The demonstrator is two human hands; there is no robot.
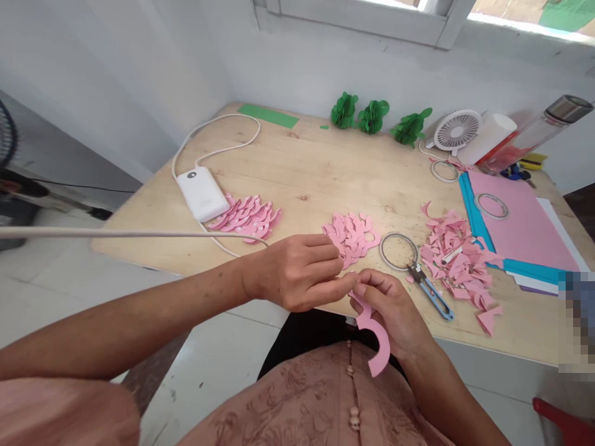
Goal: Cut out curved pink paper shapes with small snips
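Hands (307,275) (393,310) hide the upper end of 1 pink paper strip (383,347).

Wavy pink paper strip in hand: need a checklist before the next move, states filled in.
1. Wavy pink paper strip held near its upper end by right hand: ok.
2. Strip's lower curve unobstructed in view: ok.
3. Left hand gripping the strip: cannot tell, fingertips of both hands crowd there.
4. Light-blue snips with dark blades apart from both hands: ok.
5. White cable clear of left wrist: cannot tell.
6. Pale wooden table tidied: not ok, jumbled pink paper scraps beside snips.
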